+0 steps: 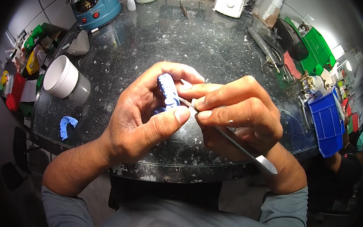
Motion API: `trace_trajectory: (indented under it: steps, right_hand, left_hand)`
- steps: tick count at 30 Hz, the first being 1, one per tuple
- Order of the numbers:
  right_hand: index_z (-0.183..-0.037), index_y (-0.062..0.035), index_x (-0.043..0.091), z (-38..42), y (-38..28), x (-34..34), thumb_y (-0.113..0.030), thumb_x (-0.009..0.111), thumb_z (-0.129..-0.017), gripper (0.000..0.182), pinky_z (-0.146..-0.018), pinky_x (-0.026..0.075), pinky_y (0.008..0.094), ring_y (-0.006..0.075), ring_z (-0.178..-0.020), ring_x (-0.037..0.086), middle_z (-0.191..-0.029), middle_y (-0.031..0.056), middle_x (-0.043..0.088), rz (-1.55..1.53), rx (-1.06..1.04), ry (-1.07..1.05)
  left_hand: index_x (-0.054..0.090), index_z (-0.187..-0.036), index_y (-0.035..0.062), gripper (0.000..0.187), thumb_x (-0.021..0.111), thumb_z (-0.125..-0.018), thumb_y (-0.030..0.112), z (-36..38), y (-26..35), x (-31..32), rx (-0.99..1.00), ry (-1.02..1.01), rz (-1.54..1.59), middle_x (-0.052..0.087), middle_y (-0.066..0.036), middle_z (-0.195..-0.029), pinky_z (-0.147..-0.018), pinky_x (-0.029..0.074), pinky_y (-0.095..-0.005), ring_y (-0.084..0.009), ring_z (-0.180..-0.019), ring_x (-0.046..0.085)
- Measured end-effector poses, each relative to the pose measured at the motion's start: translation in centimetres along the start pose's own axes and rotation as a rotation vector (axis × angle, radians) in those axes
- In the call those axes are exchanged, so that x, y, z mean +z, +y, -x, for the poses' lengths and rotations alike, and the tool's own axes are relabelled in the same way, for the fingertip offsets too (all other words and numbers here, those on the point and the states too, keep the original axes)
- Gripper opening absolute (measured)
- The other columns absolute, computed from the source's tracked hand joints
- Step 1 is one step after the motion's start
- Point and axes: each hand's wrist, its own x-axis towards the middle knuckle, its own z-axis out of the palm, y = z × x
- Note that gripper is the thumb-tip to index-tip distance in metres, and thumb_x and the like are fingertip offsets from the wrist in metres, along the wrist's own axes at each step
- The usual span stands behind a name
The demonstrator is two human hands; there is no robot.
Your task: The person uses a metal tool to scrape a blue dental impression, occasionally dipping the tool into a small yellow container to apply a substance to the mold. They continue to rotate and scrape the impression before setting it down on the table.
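Observation:
Near the middle of the view, my left hand [142, 111] is closed round a blue dental model [167, 89], with the thumb over its lower part and the fingers behind it. My right hand [241, 113] pinches a metal hand tool [245, 150]. Its thin tip meets the model's right side, and its broad, flat end points down to the right below my hand. A second blue arch-shaped piece [66, 126] lies on the black table to the left, apart from both hands.
On the black table [122, 56] stand a white tub [61, 77] at left, a blue machine [97, 8] at back left and a white device [229, 3] behind. A handpiece [262, 43] and a blue bin [326, 122] are at right. Part of another person [344, 165] shows far right.

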Motion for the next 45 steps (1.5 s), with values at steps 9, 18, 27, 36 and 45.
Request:
trace_trajectory:
  steps: [9, 18, 27, 36, 45]
  right_hand:
    - [-0.086, 0.0002, 0.067, 0.2, 0.5, 0.1, 0.012, 0.074, -0.064, 0.026, -0.081, 0.056, 0.0336, 0.0240, -0.093, 0.069, -0.098, 0.0151, 0.066, 0.033, -0.027, -0.020]
    - [-0.087, 0.0009, 0.065, 0.3, 0.8, 0.0, 0.010, 0.073, -0.066, 0.024, -0.080, 0.058, 0.0344, 0.0270, -0.093, 0.070, -0.099, 0.0150, 0.065, 0.193, -0.114, -0.074]
    - [-0.089, 0.0021, 0.064, 0.6, 0.7, 0.5, 0.009, 0.074, -0.071, 0.021, -0.083, 0.059, 0.0357, 0.0286, -0.095, 0.071, -0.095, 0.0151, 0.065, 0.169, -0.103, -0.011]
    - [-0.091, 0.0022, 0.064, 0.6, 0.1, 0.9, 0.008, 0.074, -0.073, 0.022, -0.082, 0.059, 0.0359, 0.0299, -0.097, 0.071, -0.096, 0.0167, 0.066, 0.205, -0.088, 0.008]
    - [-0.093, 0.0020, 0.066, 0.3, 0.7, 0.3, 0.010, 0.075, -0.071, 0.025, -0.088, 0.056, 0.0374, 0.0299, -0.098, 0.070, -0.098, 0.0154, 0.065, 0.056, -0.111, 0.022]
  left_hand:
    - [0.045, -0.125, 0.0002, 0.051, 0.066, -0.085, 0.023, -0.1, -0.6, -0.3, 0.058, -0.024, -0.003, 0.059, -0.009, -0.113, -0.079, 0.046, -0.0212, -0.0097, -0.097, 0.057]
    - [0.045, -0.124, 0.0031, 0.043, 0.063, -0.088, 0.019, -0.3, -1.5, -0.4, 0.066, 0.005, 0.066, 0.057, -0.009, -0.113, -0.076, 0.046, -0.0204, -0.0092, -0.096, 0.058]
    - [0.044, -0.123, 0.0012, 0.042, 0.062, -0.089, 0.017, 0.1, -0.8, -0.5, 0.013, -0.024, 0.087, 0.056, -0.008, -0.111, -0.080, 0.048, -0.0229, -0.0097, -0.096, 0.058]
    - [0.043, -0.125, 0.0012, 0.041, 0.060, -0.090, 0.016, 0.1, -1.6, -0.4, 0.117, -0.008, 0.062, 0.054, -0.009, -0.114, -0.091, 0.048, -0.0279, -0.0128, -0.105, 0.057]
    - [0.045, -0.126, 0.0002, 0.052, 0.064, -0.084, 0.026, 0.0, -0.5, 0.2, 0.103, 0.014, -0.021, 0.056, -0.006, -0.110, -0.071, 0.041, -0.0178, -0.0060, -0.090, 0.053]
